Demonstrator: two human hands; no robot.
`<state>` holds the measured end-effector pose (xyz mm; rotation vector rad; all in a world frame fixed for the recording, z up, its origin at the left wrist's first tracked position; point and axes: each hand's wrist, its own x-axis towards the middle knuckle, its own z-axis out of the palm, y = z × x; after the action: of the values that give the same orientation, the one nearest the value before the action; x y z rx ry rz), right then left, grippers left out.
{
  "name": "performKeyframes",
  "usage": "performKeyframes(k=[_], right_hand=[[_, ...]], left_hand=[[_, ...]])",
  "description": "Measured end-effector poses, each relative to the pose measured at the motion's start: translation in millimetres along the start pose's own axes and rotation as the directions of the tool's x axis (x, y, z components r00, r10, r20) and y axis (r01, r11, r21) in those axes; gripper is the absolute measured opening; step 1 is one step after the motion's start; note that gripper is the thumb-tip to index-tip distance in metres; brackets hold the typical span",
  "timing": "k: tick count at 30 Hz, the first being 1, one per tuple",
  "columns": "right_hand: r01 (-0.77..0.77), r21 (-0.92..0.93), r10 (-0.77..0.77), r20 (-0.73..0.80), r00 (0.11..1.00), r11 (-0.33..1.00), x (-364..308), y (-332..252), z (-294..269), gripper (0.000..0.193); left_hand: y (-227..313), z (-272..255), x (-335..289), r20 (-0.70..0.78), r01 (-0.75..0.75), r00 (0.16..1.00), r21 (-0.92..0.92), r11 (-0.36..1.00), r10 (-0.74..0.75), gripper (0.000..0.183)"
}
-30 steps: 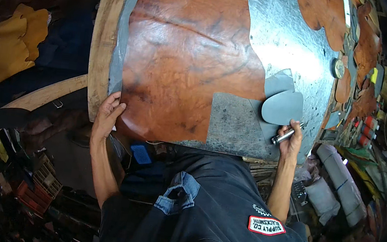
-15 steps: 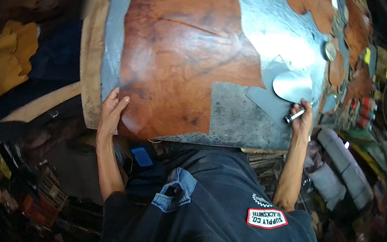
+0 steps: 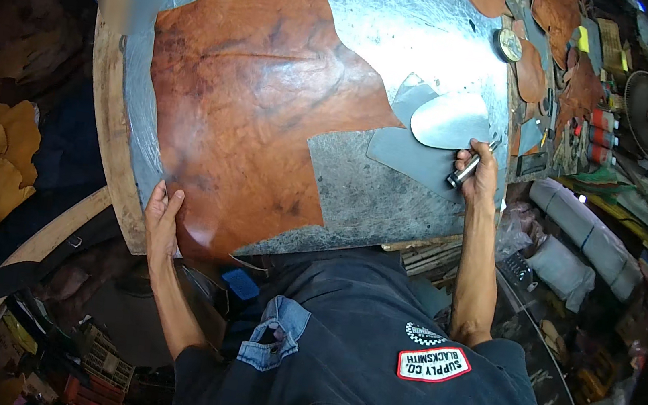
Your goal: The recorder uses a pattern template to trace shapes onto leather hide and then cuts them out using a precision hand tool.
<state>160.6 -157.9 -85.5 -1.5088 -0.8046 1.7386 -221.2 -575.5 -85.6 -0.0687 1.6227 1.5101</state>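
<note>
Head view, with a large brown leather sheet [image 3: 247, 104] spread flat over the left and middle of a scuffed grey worktop [image 3: 381, 201], near the wooden border [image 3: 111, 112] and down to the near edge. Note the left hand [image 3: 163, 223] at the lower left margin of the leather, with thumb and forefinger slightly parted; impossible to tell from this angle a true pinch from a light rest. Note also the right hand [image 3: 480, 173], with fingers curled closed around a short metal tool [image 3: 461, 175] and forefinger tip at the lower rim of a rounded grey plate [image 3: 447, 124]. See, beneath that plate, a larger, angular grey piece [image 3: 406, 160] near the right-hand point of the leather.

Judging the leather by look: probably fairly light for its spread, supple yet with some body, apt to sag if lifted by one corner, and smooth enough to slide. Unlikely to break, though likely to mark under nails or a hard edge. Best taken by opposite margins, thumbs above and fingers below, clear of the crease across the upper part. Take the plate, likely thin and stiffer, by its rim.
</note>
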Motion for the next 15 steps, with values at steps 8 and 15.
performKeyframes(k=[8, 15], right_hand=[[0.016, -0.025, -0.015, 0.040, 0.999, 1.000, -3.6, 1.0, 0.5, 0.016], [0.001, -0.065, 0.000, 0.011, 1.000, 0.998, -7.2, -3.4, 5.4, 0.016]], left_hand=[[-7.8, -6.0, -16.3, -0.039, -0.152, 0.985, 0.233, 0.961, 0.166, 0.045], [-10.5, 2.0, -17.8, -0.145, -0.116, 0.976, 0.272, 0.955, 0.160, 0.038]])
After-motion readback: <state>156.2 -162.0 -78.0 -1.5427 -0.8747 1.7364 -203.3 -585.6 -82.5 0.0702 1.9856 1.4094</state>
